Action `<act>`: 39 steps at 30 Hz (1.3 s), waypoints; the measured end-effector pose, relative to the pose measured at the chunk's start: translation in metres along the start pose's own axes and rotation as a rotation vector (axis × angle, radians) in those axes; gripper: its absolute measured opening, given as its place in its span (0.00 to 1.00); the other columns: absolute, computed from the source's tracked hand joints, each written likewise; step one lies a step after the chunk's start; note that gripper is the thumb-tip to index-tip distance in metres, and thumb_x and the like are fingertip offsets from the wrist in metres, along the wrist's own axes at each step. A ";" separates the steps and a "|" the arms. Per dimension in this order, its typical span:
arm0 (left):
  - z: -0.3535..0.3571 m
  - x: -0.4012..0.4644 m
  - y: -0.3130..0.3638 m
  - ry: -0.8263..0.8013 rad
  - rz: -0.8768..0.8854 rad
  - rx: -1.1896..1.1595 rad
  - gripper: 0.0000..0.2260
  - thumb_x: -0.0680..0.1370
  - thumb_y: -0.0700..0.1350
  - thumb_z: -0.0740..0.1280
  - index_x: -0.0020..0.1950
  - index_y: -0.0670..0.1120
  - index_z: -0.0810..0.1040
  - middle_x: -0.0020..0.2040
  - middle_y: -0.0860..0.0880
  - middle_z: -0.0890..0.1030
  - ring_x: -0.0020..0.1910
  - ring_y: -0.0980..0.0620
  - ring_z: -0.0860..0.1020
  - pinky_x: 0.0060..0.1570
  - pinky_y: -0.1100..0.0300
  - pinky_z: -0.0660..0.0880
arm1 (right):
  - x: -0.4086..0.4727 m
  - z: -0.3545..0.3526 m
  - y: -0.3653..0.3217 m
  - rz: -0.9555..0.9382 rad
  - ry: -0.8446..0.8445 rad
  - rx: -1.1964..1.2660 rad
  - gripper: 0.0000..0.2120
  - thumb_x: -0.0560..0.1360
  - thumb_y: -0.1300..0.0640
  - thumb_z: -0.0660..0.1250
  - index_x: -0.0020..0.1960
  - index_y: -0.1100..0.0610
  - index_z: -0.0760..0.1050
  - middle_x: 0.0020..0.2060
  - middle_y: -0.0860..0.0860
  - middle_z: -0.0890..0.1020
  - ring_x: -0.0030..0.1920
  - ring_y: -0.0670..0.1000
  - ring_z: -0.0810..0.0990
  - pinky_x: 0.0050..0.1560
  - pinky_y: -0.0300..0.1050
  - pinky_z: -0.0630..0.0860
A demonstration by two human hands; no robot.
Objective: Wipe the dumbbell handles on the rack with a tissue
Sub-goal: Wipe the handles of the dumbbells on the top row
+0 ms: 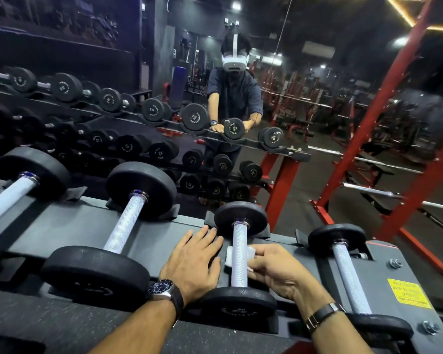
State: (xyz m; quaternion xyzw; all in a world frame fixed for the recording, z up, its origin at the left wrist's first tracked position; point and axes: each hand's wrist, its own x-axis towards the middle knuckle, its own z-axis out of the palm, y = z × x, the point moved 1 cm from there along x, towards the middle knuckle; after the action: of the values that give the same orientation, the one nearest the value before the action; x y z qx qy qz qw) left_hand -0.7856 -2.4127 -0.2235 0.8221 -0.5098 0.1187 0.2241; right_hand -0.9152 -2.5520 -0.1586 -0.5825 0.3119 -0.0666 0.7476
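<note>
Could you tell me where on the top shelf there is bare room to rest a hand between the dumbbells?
The widest bare patch of rack shelf lies between the two large dumbbell handles. The gap left of the small dumbbell is taken by the left hand. Right of it, the right hand holds the tissue; that gap is narrow.

One head-worn wide-angle view, looking forward and down, close over the dumbbell rack; a wall mirror ahead faces the camera back at its wearer

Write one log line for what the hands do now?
right hand: wraps tissue round dumbbell handle | left hand: flat on rack
</note>
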 end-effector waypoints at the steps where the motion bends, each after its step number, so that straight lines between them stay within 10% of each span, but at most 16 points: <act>1: 0.000 0.000 0.000 0.000 -0.002 -0.002 0.25 0.77 0.54 0.55 0.72 0.50 0.74 0.74 0.50 0.72 0.76 0.51 0.65 0.76 0.53 0.54 | -0.001 0.000 -0.004 -0.013 -0.001 -0.002 0.18 0.73 0.80 0.55 0.54 0.69 0.80 0.44 0.61 0.85 0.41 0.53 0.85 0.37 0.39 0.81; 10: -0.001 0.002 0.003 -0.002 -0.017 0.006 0.24 0.74 0.52 0.58 0.68 0.50 0.78 0.69 0.50 0.77 0.72 0.49 0.71 0.71 0.47 0.67 | 0.000 -0.013 0.018 0.104 -0.174 -0.226 0.17 0.68 0.76 0.60 0.56 0.79 0.70 0.42 0.61 0.74 0.34 0.50 0.75 0.34 0.38 0.76; 14: 0.001 0.002 0.001 -0.006 -0.022 0.002 0.24 0.74 0.52 0.58 0.68 0.50 0.78 0.70 0.50 0.76 0.72 0.49 0.71 0.72 0.47 0.66 | -0.021 -0.022 -0.002 0.101 -0.168 -0.384 0.18 0.66 0.76 0.60 0.51 0.70 0.81 0.43 0.63 0.79 0.36 0.52 0.78 0.36 0.40 0.77; 21: -0.003 0.002 0.003 -0.014 -0.019 0.028 0.24 0.72 0.52 0.58 0.65 0.50 0.80 0.67 0.50 0.79 0.69 0.49 0.74 0.70 0.47 0.68 | -0.028 0.019 -0.066 -0.775 0.293 -1.447 0.16 0.71 0.60 0.55 0.50 0.53 0.80 0.38 0.49 0.84 0.39 0.52 0.81 0.40 0.46 0.78; 29: -0.005 0.002 0.002 0.016 -0.013 -0.002 0.21 0.76 0.51 0.56 0.66 0.51 0.79 0.67 0.50 0.78 0.69 0.49 0.73 0.71 0.53 0.58 | 0.001 0.025 -0.055 -1.405 -0.321 -2.229 0.23 0.83 0.62 0.46 0.54 0.65 0.80 0.45 0.57 0.82 0.48 0.58 0.81 0.52 0.50 0.79; 39: -0.003 0.001 0.003 0.035 -0.025 -0.012 0.23 0.76 0.53 0.54 0.67 0.51 0.77 0.69 0.50 0.76 0.71 0.49 0.70 0.73 0.49 0.63 | 0.002 0.031 -0.065 -1.234 -0.579 -2.243 0.19 0.82 0.58 0.50 0.54 0.59 0.80 0.49 0.52 0.83 0.53 0.54 0.81 0.53 0.47 0.78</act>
State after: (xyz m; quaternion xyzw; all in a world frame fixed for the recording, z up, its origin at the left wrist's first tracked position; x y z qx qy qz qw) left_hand -0.7874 -2.4136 -0.2200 0.8247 -0.4963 0.1272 0.2395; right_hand -0.8795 -2.5473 -0.0966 -0.9226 -0.2895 0.0253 -0.2538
